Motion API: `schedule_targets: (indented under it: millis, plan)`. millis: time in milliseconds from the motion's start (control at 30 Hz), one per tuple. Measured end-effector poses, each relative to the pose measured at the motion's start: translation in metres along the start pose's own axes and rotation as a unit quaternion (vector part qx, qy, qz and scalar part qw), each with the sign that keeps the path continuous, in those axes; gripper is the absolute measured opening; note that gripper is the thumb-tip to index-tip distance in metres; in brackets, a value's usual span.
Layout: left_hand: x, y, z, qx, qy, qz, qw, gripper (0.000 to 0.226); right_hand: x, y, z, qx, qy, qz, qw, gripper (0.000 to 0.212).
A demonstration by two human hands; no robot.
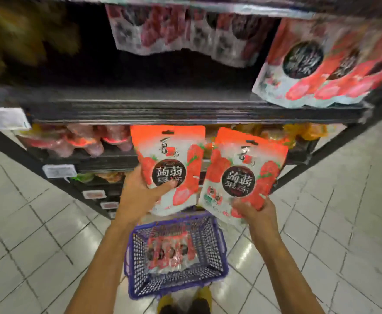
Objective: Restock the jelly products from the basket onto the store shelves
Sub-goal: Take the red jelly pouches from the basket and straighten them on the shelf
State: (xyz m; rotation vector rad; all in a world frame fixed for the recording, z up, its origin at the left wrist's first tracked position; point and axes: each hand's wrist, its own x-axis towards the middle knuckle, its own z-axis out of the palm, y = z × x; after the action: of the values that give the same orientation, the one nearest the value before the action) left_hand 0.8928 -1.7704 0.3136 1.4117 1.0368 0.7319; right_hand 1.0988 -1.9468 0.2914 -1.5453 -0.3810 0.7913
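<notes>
Glossy white tiled floor (321, 234), yellow shoes (165, 301), blurred white price labels (59, 171)

The floor (321, 223) is pale, glossy square tile with dark grout lines. Bright patches of reflected light (245, 252) lie on the tiles. A dark metal rack (162, 107) stands on the floor, with several tiers one under another and black side posts. White tags (59, 171) sit on the tier edges. The back of the upper tier is in deep shadow.
</notes>
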Motion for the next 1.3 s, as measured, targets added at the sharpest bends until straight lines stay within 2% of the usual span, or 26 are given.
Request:
schedule_targets:
  millis: [167,300,433,667,800,1100,1300]
  plan:
    - [-0.007,0.061,0.006,-0.023,0.004,0.032,0.999,0.036,-0.011,-0.063,-0.008,0.041,0.053,-0.064,0.996,0.013]
    - [-0.013,0.093,0.018,-0.036,-0.002,0.034,0.999,0.037,-0.019,-0.098,-0.016,0.035,0.079,-0.106,0.991,0.021]
    - [-0.017,0.107,0.031,-0.05,-0.007,0.02,0.999,0.037,-0.017,-0.114,-0.023,0.012,0.098,-0.122,0.988,0.019]
    - [-0.009,0.113,0.053,-0.027,-0.014,0.021,0.999,0.039,0.009,-0.13,-0.025,0.022,0.023,-0.141,0.989,0.04]
    - [0.0,0.108,0.064,-0.017,0.004,0.023,1.0,0.039,0.031,-0.131,-0.025,0.018,0.014,-0.129,0.991,0.039]
    - [0.025,0.091,0.08,-0.03,0.063,0.024,0.997,0.04,0.088,-0.144,-0.008,0.013,-0.028,-0.191,0.981,0.03]
    - [0.029,0.086,0.07,-0.051,0.074,0.036,0.995,0.042,0.113,-0.16,0.02,0.025,-0.024,-0.225,0.974,0.026]
